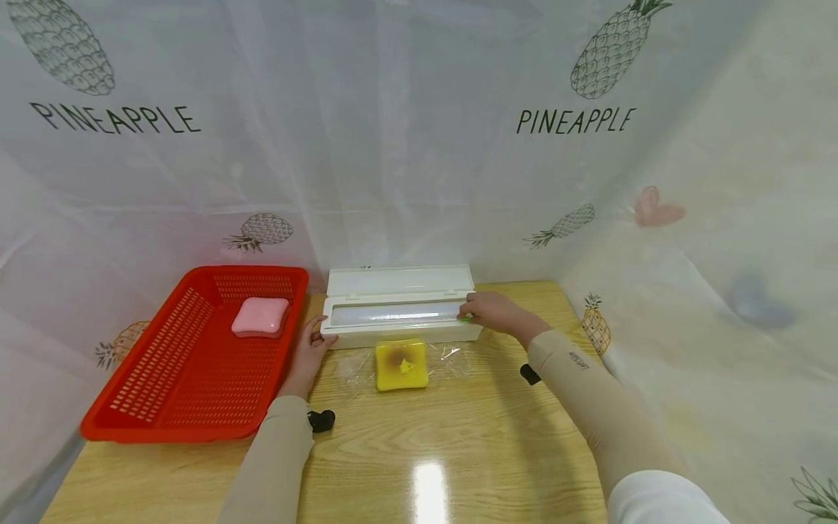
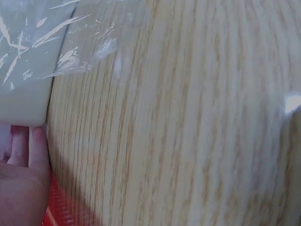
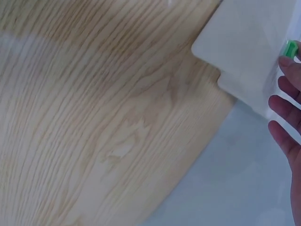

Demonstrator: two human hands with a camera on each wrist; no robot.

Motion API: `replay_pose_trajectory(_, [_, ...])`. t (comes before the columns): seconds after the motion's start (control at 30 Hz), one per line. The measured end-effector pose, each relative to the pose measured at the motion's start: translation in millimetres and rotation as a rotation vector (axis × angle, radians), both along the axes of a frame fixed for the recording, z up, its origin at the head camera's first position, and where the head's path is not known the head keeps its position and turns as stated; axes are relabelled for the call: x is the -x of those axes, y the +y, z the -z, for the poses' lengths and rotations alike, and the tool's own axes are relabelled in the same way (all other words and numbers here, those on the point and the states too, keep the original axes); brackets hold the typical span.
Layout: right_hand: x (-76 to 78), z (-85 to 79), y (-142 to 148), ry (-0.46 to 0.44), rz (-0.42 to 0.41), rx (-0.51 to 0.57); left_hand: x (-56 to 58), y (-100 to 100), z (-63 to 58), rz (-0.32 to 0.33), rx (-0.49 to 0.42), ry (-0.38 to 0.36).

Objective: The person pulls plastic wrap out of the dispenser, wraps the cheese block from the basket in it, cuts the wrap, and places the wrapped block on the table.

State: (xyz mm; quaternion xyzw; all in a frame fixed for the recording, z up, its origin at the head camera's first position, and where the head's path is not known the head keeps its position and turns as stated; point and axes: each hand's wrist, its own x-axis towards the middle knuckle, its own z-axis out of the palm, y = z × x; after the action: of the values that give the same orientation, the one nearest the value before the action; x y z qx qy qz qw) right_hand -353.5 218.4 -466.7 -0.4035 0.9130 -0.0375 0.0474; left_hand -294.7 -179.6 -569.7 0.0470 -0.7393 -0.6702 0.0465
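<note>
A white cling film dispenser stands at the table's back with its lid raised, showing a film roll. Its left end is held by my left hand, whose fingers touch the end wall in the left wrist view. At the opposite end, my right hand pinches a small green slide cutter between thumb and finger. In front of the dispenser lies a yellow, toast-shaped block with a browned top. Clear film spreads out on both sides of it.
To the left stands a red perforated plastic basket with a pink block inside. A pineapple-print sheet hangs behind the wooden table and along its right side.
</note>
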Motion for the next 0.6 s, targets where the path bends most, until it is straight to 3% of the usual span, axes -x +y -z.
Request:
replay_pose_trajectory(0.2, [-1.7,-0.3,9,-0.029,0.038,0.002,0.8,0,-1.2,0.0,-0.01,0.011])
replay_pose_trajectory(0.4, [-2.7,3.7,19,-0.133,0.06,0.094,-0.5,0,-2.2,0.009,-0.007,0.001])
replay_pose_trajectory(0.6, [-4.7,10.9,28,-0.166,0.1,0.136,-1.8,1,-1.6,0.01,-0.006,-0.014])
